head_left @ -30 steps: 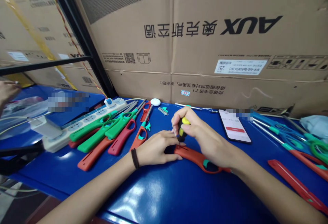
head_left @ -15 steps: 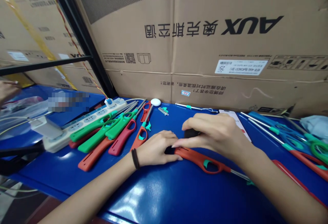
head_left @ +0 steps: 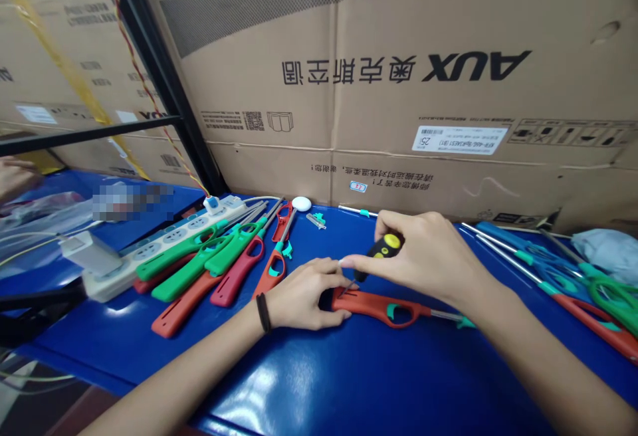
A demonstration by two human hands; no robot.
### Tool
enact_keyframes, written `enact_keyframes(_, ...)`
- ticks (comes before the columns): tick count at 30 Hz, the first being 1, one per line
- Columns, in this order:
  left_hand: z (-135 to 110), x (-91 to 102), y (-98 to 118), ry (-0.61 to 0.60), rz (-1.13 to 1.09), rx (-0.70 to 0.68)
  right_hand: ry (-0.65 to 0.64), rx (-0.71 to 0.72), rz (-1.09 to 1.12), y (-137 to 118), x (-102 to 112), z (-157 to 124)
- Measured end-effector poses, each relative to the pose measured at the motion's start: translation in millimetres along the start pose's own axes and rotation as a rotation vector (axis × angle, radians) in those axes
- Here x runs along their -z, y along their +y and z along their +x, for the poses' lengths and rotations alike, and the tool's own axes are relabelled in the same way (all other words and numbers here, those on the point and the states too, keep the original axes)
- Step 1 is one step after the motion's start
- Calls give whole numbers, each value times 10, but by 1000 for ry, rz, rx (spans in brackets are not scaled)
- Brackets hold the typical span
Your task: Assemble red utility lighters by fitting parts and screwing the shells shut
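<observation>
An orange long-nosed gas lighter lies on the blue tabletop, its metal tube towards the right. My left hand, with a dark band at the wrist, is closed around the lighter's handle end and covers part of it. In my right hand is a black and yellow screwdriver, held tilted. Its thin shaft slants down to the handle end, beside the left fingers. I cannot tell whether the tip touches the lighter.
Several green, red and orange lighters lie at left by a white power strip. More lighters lie at right. Small clear and teal parts sit near a white oval object. Cardboard stands behind. Another person's hand shows far left.
My right hand has turned and the screwdriver has tilted, so its yellow end and shaft now show. My left hand stays on the lighter. The view has shifted slightly.
</observation>
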State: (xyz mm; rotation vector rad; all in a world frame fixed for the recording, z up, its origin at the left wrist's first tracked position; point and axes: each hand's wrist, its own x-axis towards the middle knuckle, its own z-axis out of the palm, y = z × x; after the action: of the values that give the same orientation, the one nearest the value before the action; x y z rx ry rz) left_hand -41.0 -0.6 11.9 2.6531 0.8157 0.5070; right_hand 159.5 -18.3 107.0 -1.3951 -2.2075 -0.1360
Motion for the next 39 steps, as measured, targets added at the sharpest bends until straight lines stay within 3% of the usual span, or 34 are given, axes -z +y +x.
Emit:
enact_keyframes(4, 23, -19, 42, -3, 47, 23, -82, -42, 469, -58, -30, -58)
enact_keyframes(6, 34, -35, 64, -41, 31, 23, -31, -78, 679, -55, -23, -115)
enact_keyframes(8, 38, -49, 83, -87, 24, 6, 101, -121, 759, -1, 14, -185)
enact_keyframes(10, 37, -57, 100, -101, 34, -7, 258, -157, 636, 97, 77, -266)
enact_keyframes(12, 35, -56, 114, -93, 24, -4, 397, -159, 378, 216, 155, -360)
enact_keyframes(15, 37, -39, 128, -66, -26, 26, 583, -353, 132, 393, 280, -527)
enact_keyframes(17, 42, -20, 134, 8, -77, 61, 687, -544, 56, 500, 355, -635)
enact_keyframes(19, 44, 1, 138, 135, -132, 121, 733, -594, 39, 587, 402, -712)
enact_keyframes(22, 34, 29, 153, 264, -199, 175, 563, -560, 144, 636, 383, -719)
enact_keyframes(24, 19, 39, 171, 251, -218, 159, 426, -572, 334, 597, 308, -655)
enact_keyframes(26, 3, 36, 193, 203, -225, 133, 323, -617, 678, 517, 215, -566)
enact_keyframes(28, -7, 23, 212, 163, -236, 126, 332, -629, 904, 427, 142, -481)
enact_keyframes(31, -12, 2, 227, 163, -261, 152, 434, -651, 1072, 332, 109, -397)
enact_keyframes(35, -10, -14, 214, 206, -272, 170, 496, -626, 1072, 306, 161, -353)
enact_keyframes(39, -1, -38, 177, 281, -284, 164, 441, -614, 1030, 299, 137, -336)
